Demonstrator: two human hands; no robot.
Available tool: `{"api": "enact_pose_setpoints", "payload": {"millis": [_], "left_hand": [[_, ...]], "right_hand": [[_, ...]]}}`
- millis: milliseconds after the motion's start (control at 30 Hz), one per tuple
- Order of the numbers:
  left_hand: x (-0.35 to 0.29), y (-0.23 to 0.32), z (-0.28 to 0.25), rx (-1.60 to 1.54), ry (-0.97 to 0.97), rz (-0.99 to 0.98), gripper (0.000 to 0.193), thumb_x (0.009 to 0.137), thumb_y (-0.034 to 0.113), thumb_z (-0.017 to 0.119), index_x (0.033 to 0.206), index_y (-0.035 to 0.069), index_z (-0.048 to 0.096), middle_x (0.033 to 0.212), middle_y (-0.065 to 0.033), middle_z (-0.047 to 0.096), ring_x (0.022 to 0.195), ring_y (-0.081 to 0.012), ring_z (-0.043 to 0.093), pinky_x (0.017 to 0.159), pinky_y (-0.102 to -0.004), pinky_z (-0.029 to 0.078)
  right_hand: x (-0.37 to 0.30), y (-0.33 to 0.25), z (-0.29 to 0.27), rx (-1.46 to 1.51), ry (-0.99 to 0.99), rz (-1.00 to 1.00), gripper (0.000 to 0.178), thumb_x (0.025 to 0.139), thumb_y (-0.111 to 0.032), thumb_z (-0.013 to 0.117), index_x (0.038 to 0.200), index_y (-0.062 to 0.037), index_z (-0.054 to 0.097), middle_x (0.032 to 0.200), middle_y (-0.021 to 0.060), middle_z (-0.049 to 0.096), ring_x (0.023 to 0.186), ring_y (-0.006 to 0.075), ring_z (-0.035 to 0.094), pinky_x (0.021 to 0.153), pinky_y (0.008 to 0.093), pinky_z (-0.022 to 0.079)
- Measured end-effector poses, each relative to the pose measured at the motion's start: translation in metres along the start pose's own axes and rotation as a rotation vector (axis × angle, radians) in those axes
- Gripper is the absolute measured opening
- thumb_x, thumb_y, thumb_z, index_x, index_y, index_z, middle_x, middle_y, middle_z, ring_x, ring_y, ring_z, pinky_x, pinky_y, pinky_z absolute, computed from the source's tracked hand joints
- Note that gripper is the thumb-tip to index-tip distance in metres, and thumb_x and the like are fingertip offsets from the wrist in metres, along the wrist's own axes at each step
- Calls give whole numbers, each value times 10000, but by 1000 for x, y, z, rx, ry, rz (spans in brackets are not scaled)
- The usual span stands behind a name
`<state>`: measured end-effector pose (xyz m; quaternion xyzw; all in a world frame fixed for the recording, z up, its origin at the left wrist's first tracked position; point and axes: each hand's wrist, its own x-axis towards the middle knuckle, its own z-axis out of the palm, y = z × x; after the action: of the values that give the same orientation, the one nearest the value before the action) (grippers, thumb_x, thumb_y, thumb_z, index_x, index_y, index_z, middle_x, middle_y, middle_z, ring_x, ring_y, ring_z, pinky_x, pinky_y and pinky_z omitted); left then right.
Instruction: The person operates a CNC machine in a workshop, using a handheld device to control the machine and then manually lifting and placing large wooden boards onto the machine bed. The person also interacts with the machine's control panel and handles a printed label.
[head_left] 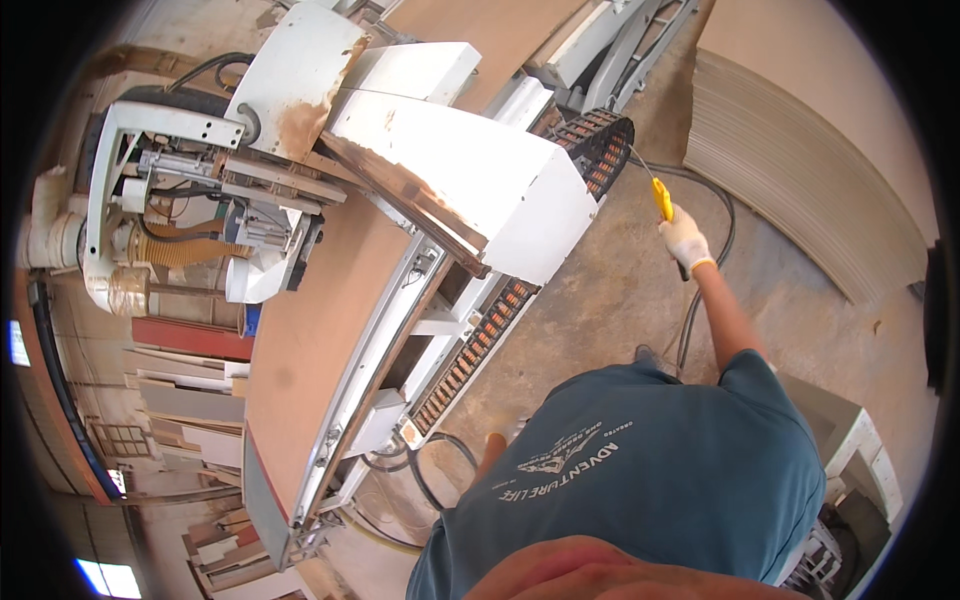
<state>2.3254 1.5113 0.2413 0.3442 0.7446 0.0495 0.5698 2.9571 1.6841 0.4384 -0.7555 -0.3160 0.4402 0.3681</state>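
My right hand (pixel 684 238), in a white knit glove, is closed round a yellow air blow gun (pixel 661 199). The gun's long thin metal nozzle points up and to the left, its tip near the black cable chain (pixel 603 150) at the end of a white machine cover (pixel 480 170). A black hose (pixel 690 325) trails on the floor below this hand. Of my left arm, only a short strip of forearm (pixel 488 457) shows beside my teal shirt; the hand itself cannot be made out.
A large flatbed cutting machine with a brown board (pixel 330 330) on its bed fills the left and middle. Its spindle carriage (pixel 220 200) stands over the bed. A tall stack of sheets (pixel 790 160) lies at the right. Black cables (pixel 440 470) loop near the machine's base.
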Motion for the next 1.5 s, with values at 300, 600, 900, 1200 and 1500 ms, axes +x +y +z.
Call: {"api": "enact_pose_setpoints", "payload": {"millis": [300,600,900,1200,1500], "left_hand": [[8,33,31,35,-94,-78,370,1050,297,512,1276,45,661,1188,-116,733,1054,-255,689,875,-424,530],[15,99,64,183,-37,69,383,1019,346,542,1215,55,695,1165,-110,744,1014,-223,700,838,-379,535],[-33,103,82,482,-15,100,371,1015,353,549,1162,55,712,1107,-108,741,969,-217,706,814,-382,542],[-37,146,111,479,8,9,353,1021,342,542,1121,53,719,1044,-100,737,922,-212,711,784,-384,550],[12,178,160,540,58,149,343,1027,330,536,1080,51,727,980,-92,733,875,-206,715,754,-387,558]], "right_hand": [[0,-6,0,-465,-4,-267,375,966,-293,653,1250,-61,576,1141,256,701,1108,441,656,929,525,512],[38,-28,-57,-639,196,-214,389,968,-374,649,1242,-100,603,1065,220,731,1031,416,692,873,533,547],[83,-22,-132,-500,277,-66,416,964,-323,646,1288,-72,576,1092,271,722,1035,457,694,904,545,544],[130,-31,-197,-421,445,-40,329,963,-265,624,1212,-80,515,1105,276,714,1026,472,692,872,583,541],[173,-35,-196,-425,191,-217,334,949,-207,645,1225,-44,550,1022,253,724,882,392,729,781,501,560]]}}
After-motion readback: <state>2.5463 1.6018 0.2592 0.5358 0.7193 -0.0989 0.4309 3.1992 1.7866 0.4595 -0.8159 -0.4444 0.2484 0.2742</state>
